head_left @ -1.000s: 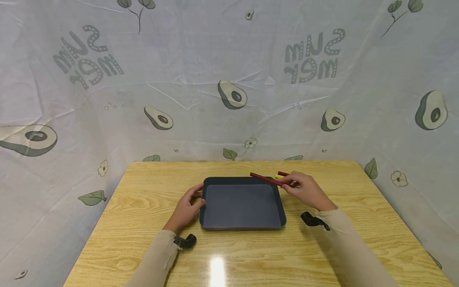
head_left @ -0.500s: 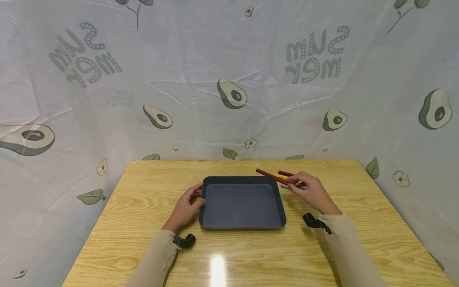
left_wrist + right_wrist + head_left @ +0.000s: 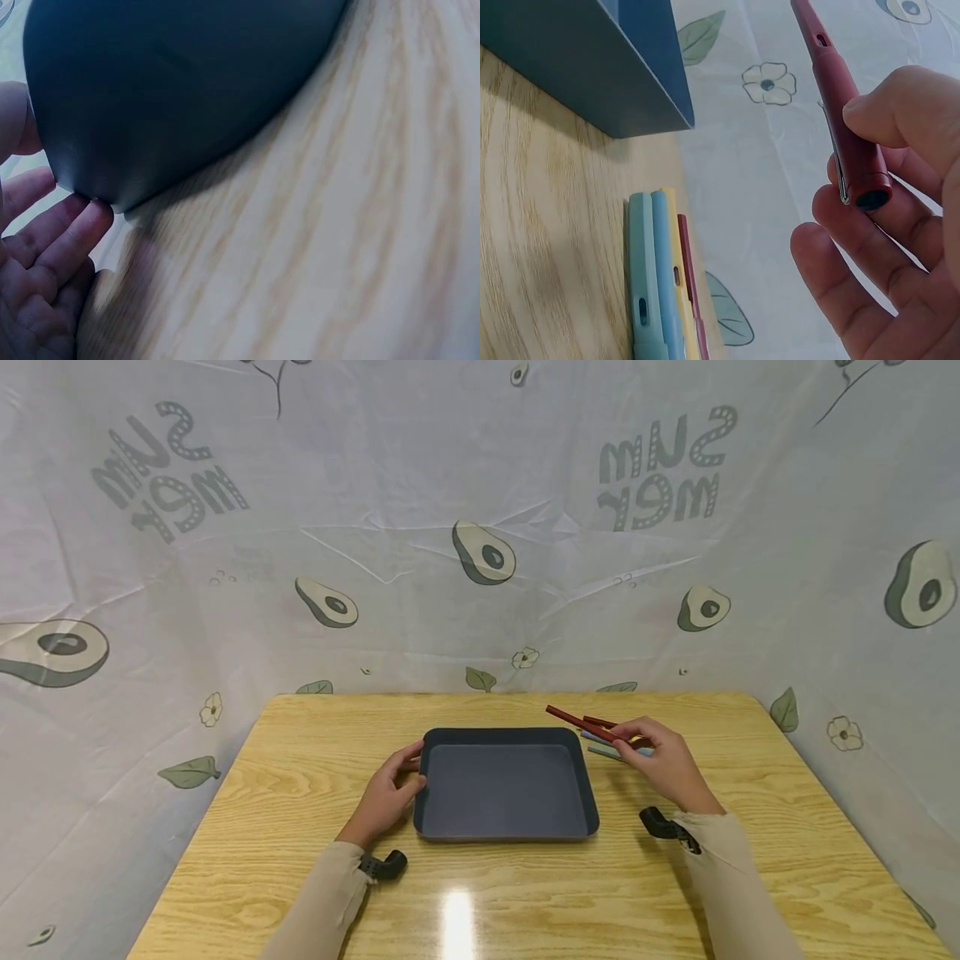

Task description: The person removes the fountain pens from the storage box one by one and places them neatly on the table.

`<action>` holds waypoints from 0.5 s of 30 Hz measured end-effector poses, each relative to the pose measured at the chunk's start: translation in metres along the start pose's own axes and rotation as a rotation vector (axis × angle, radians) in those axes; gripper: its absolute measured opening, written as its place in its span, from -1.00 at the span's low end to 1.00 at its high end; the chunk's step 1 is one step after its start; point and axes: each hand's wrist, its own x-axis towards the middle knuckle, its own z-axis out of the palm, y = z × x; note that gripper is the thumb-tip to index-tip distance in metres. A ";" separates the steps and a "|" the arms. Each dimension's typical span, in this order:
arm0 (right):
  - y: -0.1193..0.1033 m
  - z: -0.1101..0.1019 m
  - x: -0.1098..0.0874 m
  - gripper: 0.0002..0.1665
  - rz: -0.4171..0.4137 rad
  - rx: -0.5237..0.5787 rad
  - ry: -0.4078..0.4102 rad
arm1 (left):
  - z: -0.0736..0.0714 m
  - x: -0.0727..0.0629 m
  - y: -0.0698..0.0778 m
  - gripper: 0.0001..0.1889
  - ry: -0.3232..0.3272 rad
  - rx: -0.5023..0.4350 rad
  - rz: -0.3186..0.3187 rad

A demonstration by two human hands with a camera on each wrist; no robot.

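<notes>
My left hand (image 3: 384, 797) holds the left side of a dark grey rectangular tray (image 3: 502, 789), thumb at the rim and fingers along the outer wall near the far corner. In the left wrist view its fingertips touch the tray wall (image 3: 172, 90). Right of the tray, my right hand (image 3: 663, 762) pinches a dark red pen (image 3: 846, 120) with a metal clip, raised above the table and pointing up to the left. Below that hand lie a teal pen (image 3: 646, 270), a blue pen (image 3: 664, 262), a yellow pen (image 3: 673, 232) and another dark red pen (image 3: 691, 285), side by side.
Everything rests on a wood-grain table (image 3: 517, 902). A pale curtain (image 3: 405, 485) with printed avocados hangs behind the far edge and along both sides. Each wrist carries a black camera mount, such as the right one (image 3: 660, 825).
My right hand has drifted right, carrying the dark red pen away from the tray's far right corner. More of the pens lying below now shows. The left hand stays on the tray.
</notes>
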 end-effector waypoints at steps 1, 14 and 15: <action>0.001 -0.001 -0.001 -0.83 -0.002 -0.008 0.006 | 0.000 0.000 0.001 -0.38 -0.001 0.001 -0.002; 0.009 -0.003 -0.005 -0.85 0.048 -0.024 0.004 | 0.000 -0.001 0.001 -0.39 0.010 0.010 -0.012; 0.010 -0.003 -0.006 -0.85 0.056 -0.027 0.006 | 0.000 -0.001 0.000 -0.39 0.010 0.010 -0.011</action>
